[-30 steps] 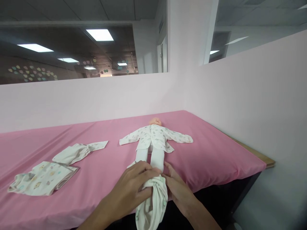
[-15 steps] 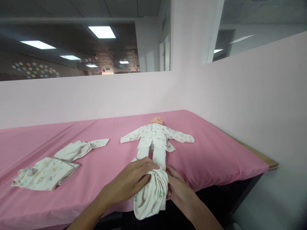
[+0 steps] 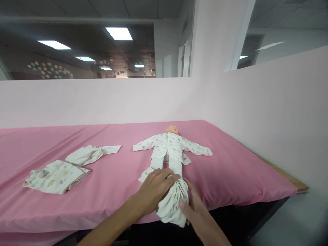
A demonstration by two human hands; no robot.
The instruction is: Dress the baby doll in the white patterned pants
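Observation:
A baby doll lies on its back on the pink sheet, head toward the far wall, wearing a printed white jacket and white leggings. At its feet, by the near edge of the bed, a bunched printed white garment hangs partly over the edge. My left hand grips this garment from the left and above. My right hand holds it from the right, fingers against the cloth. The doll's feet are hidden behind my hands and the garment.
Two more small printed garments lie to the left: a folded one and a crumpled one with a sleeve out. Pale pink partition walls close the back and right sides. The wooden bed edge shows at right.
Both hands have pushed the bunched garment further up onto the bed toward the doll's legs; less of it hangs over the edge. The camera has shifted slightly.

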